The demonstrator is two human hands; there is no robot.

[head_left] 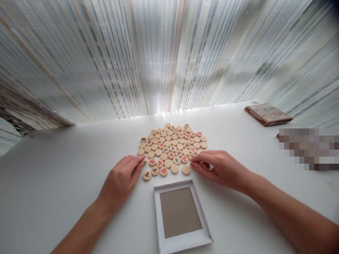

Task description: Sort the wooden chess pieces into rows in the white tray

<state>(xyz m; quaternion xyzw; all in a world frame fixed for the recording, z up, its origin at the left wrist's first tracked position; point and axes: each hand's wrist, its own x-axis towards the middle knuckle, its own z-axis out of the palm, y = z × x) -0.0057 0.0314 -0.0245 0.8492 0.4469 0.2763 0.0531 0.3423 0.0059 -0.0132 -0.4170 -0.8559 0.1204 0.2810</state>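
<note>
Wooden discs (172, 146) (red and black characters) massed on surface (53, 176), 12 o'clock of tray (182, 241). Left hand (123, 178) at 8 o'clock, fingers together, touching them; right hand (219, 168) at 4 o'clock pinching edge disc (193, 165).

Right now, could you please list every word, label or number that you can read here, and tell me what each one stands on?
Xiangqi pieces: single red or black Chinese characters on the face-up wooden discs, too small to read reliably.
Flat brown box at the far right of the white table: printed cover, too blurred to read.
Cardboard tray: no text.
</note>
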